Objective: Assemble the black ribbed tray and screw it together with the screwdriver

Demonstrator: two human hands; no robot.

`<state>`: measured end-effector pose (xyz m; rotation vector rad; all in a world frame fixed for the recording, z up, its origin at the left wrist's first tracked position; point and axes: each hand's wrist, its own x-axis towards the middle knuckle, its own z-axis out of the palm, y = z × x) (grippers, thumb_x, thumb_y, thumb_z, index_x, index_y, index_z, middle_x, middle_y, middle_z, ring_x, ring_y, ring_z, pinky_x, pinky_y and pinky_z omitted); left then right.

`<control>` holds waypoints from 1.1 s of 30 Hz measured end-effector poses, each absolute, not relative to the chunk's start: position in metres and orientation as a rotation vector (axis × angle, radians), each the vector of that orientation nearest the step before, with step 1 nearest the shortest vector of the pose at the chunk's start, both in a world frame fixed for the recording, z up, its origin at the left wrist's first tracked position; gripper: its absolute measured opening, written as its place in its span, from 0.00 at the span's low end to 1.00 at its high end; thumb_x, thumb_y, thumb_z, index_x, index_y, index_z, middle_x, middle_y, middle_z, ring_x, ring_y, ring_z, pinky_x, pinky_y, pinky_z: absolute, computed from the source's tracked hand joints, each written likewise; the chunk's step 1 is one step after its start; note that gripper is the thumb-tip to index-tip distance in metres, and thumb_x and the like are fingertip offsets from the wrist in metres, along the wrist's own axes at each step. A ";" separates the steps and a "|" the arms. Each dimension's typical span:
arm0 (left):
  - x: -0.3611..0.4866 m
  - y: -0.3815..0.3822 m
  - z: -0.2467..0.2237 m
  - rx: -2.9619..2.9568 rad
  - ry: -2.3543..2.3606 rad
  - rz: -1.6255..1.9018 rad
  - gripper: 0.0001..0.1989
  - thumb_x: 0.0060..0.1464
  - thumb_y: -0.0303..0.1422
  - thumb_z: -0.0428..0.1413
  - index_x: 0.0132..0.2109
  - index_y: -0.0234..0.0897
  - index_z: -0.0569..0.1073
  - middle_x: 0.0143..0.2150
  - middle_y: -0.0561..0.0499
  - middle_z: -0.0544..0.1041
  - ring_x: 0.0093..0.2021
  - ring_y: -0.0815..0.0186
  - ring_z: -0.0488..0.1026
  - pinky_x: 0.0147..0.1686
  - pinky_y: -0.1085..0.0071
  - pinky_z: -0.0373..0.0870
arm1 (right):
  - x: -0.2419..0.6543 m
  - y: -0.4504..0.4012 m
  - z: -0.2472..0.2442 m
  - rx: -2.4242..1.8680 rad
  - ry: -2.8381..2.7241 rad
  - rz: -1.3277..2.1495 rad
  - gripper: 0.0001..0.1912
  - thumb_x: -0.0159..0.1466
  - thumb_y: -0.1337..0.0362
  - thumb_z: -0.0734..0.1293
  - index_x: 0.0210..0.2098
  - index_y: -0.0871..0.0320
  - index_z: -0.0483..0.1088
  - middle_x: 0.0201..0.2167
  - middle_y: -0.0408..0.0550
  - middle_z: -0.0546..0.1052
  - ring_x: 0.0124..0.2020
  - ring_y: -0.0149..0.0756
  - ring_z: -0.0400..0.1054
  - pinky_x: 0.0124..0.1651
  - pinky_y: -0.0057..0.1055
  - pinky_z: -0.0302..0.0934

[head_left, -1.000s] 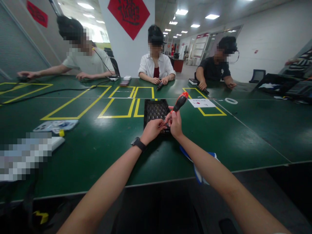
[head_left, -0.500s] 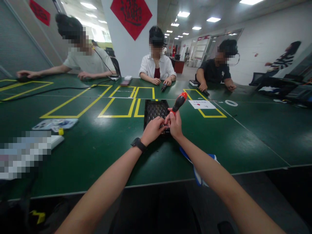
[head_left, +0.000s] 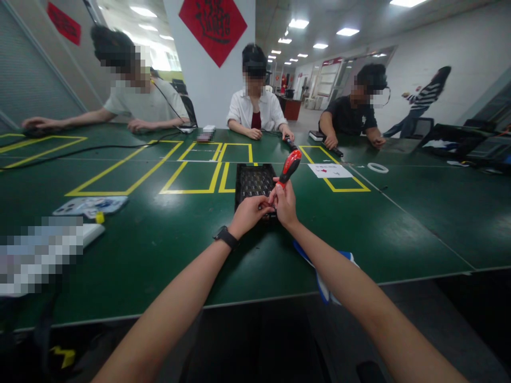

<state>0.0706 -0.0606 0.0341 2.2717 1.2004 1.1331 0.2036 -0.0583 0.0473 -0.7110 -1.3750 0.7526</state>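
Observation:
A black tray (head_left: pixel 255 178) with rows of small pockets lies on the green table (head_left: pixel 179 266). Over its near right corner, my right hand (head_left: pixel 285 205) is closed around a red and black screwdriver (head_left: pixel 290 166), whose handle tilts up and to the right. The tool's tip is hidden by my fingers. My left hand (head_left: pixel 250 214), with a black band on the wrist, reaches over the tray's near edge. Its fingers are pinched together close to my right fingertips; whatever they hold is too small to make out.
Blue and white cloth (head_left: pixel 347 260) lies under my right forearm. A patterned phone case (head_left: pixel 91 205) and a blurred white object (head_left: pixel 90 234) are at left. White paper (head_left: pixel 329 170) and a tape ring (head_left: pixel 377 168) lie at right. Three people sit across the table.
My hands and the screwdriver stay nearly in place over the tray. Opposite, a person's hand with a dark tool has moved right. The person in stripes at the back right has shifted left.

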 end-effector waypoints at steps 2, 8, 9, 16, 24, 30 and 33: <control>0.071 -0.059 0.033 2.242 1.233 1.137 0.10 0.48 0.37 0.61 0.32 0.35 0.73 0.28 0.52 0.76 0.27 0.69 0.68 0.28 0.75 0.60 | 0.203 -0.058 0.047 -0.706 -1.377 0.753 0.14 0.66 0.55 0.56 0.46 0.55 0.61 0.17 0.35 0.64 0.16 0.23 0.55 0.22 0.21 0.52; 0.069 -0.055 0.030 2.243 1.198 1.114 0.08 0.52 0.34 0.57 0.33 0.33 0.76 0.26 0.54 0.74 0.25 0.71 0.66 0.27 0.76 0.58 | 0.203 -0.055 0.046 -0.707 -1.402 0.768 0.16 0.66 0.53 0.56 0.47 0.56 0.61 0.17 0.35 0.66 0.15 0.22 0.54 0.21 0.21 0.50; 0.068 -0.056 0.030 2.249 1.185 1.104 0.08 0.53 0.34 0.56 0.33 0.33 0.76 0.26 0.53 0.75 0.25 0.71 0.66 0.28 0.76 0.58 | 0.203 -0.055 0.045 -0.707 -1.414 0.776 0.16 0.66 0.53 0.56 0.47 0.56 0.61 0.18 0.35 0.66 0.15 0.22 0.54 0.21 0.21 0.50; 0.069 -0.058 0.032 2.219 1.179 1.116 0.09 0.51 0.35 0.57 0.35 0.33 0.75 0.29 0.51 0.76 0.28 0.69 0.69 0.29 0.75 0.61 | 0.203 -0.055 0.045 -0.718 -1.425 0.744 0.16 0.66 0.54 0.55 0.46 0.56 0.62 0.18 0.35 0.65 0.16 0.22 0.55 0.22 0.21 0.51; 0.069 -0.056 0.027 2.271 1.225 1.107 0.08 0.50 0.35 0.58 0.32 0.33 0.72 0.27 0.52 0.74 0.26 0.69 0.67 0.28 0.76 0.61 | 0.203 -0.057 0.046 -0.687 -1.444 0.752 0.15 0.66 0.54 0.55 0.47 0.56 0.61 0.18 0.35 0.66 0.16 0.22 0.54 0.21 0.21 0.51; 0.070 -0.057 0.029 2.229 1.109 1.090 0.08 0.54 0.32 0.53 0.38 0.34 0.74 0.33 0.49 0.77 0.32 0.67 0.72 0.34 0.73 0.66 | 0.205 -0.056 0.046 -0.729 -1.428 0.714 0.15 0.66 0.55 0.55 0.48 0.56 0.60 0.19 0.36 0.66 0.16 0.22 0.55 0.22 0.21 0.52; 0.070 -0.059 0.030 2.217 1.071 1.065 0.08 0.54 0.29 0.51 0.41 0.36 0.72 0.35 0.50 0.78 0.34 0.66 0.74 0.34 0.74 0.67 | 0.204 -0.056 0.045 -0.751 -1.416 0.683 0.15 0.66 0.56 0.56 0.48 0.56 0.60 0.19 0.36 0.66 0.18 0.23 0.56 0.24 0.21 0.53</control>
